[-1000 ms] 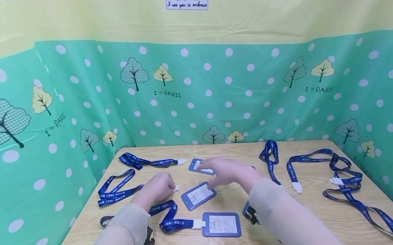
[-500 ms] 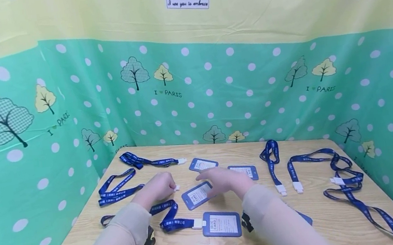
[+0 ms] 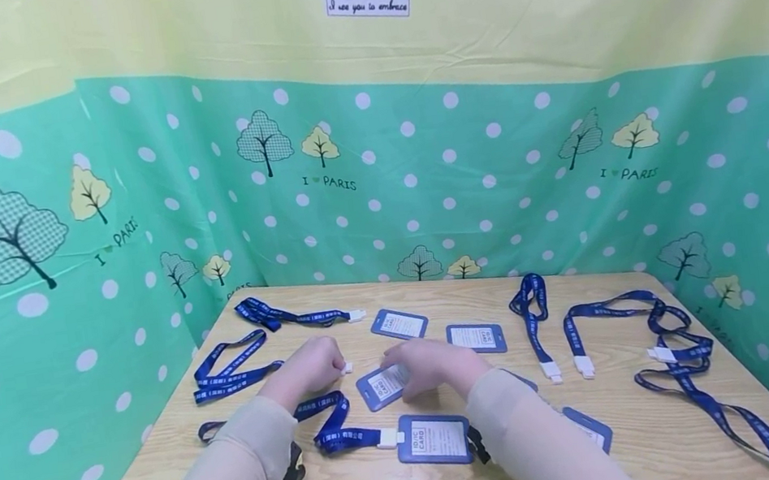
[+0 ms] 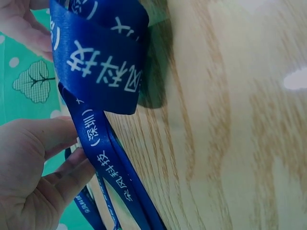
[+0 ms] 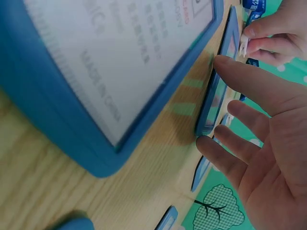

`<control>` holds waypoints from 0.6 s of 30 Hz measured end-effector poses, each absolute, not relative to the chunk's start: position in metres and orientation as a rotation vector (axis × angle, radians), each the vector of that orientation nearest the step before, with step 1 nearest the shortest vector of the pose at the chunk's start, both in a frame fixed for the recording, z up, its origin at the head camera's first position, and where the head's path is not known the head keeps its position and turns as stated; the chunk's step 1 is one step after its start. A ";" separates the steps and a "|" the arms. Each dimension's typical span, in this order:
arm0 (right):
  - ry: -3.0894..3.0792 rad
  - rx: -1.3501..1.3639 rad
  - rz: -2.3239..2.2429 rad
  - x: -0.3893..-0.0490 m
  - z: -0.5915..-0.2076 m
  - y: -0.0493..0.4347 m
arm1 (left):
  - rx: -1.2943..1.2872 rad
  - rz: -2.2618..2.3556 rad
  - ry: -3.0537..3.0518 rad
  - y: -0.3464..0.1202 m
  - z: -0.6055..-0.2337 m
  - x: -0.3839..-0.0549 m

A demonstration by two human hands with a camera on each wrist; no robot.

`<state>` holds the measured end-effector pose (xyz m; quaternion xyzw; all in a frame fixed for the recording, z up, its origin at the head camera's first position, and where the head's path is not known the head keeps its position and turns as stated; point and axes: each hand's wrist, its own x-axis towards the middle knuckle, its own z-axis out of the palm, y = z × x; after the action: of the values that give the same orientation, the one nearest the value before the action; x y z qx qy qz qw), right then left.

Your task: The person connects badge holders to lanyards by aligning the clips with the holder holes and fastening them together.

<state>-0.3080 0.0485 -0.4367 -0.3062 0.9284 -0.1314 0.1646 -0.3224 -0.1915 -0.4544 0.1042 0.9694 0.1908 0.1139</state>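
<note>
My left hand (image 3: 316,363) pinches the white clip (image 3: 346,368) of a blue printed lanyard (image 3: 238,381) on the left of the wooden table. The right wrist view also shows this white clip (image 5: 243,44) between thumb and finger. My right hand (image 3: 431,363) reaches over a blue-framed card holder (image 3: 381,388) lying tilted just right of that clip. In the right wrist view, its thumb and spread fingers are around the edges of this card holder (image 5: 209,108), which lies flat. The holder's right part is hidden under the hand in the head view.
Nearer me, a card holder (image 3: 433,440) is joined to a lanyard (image 3: 338,431). Other card holders (image 3: 400,324) (image 3: 475,337) lie at the back, and one (image 3: 590,428) beside my right sleeve. More lanyards (image 3: 530,318) (image 3: 674,355) lie on the right.
My right hand has drawn back from the far card holder and come down over the tilted one, uncovering the holders at the back. The left hand stays at the clip.
</note>
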 end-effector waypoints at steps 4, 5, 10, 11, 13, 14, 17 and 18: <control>2.648 -0.871 -0.366 -0.308 -0.439 0.047 | 0.310 0.558 2.849 -0.191 -0.454 -0.322; 2.650 -0.868 -0.361 -0.307 -0.439 0.047 | 0.308 0.557 2.850 -0.191 -0.454 -0.322; 2.655 -0.855 -0.335 -0.308 -0.441 0.046 | 0.298 0.553 2.852 -0.191 -0.453 -0.321; 2.656 -0.853 -0.331 -0.308 -0.442 0.045 | 0.296 0.557 2.850 -0.191 -0.453 -0.321; 2.658 -0.853 -0.322 -0.308 -0.442 0.045 | 0.298 0.561 2.846 -0.191 -0.453 -0.321; 2.660 -0.851 -0.319 -0.309 -0.443 0.045 | 0.296 0.565 2.845 -0.191 -0.454 -0.321; 2.662 -0.842 -0.315 -0.308 -0.443 0.045 | 0.310 0.568 2.844 -0.191 -0.454 -0.321; 2.664 -0.840 -0.316 -0.308 -0.443 0.045 | 0.312 0.568 2.845 -0.191 -0.454 -0.321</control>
<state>-0.3082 0.0453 -0.4433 -0.2949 0.9348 -0.1107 0.1643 -0.3209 -0.1907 -0.4540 0.1064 0.9689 0.1935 0.1117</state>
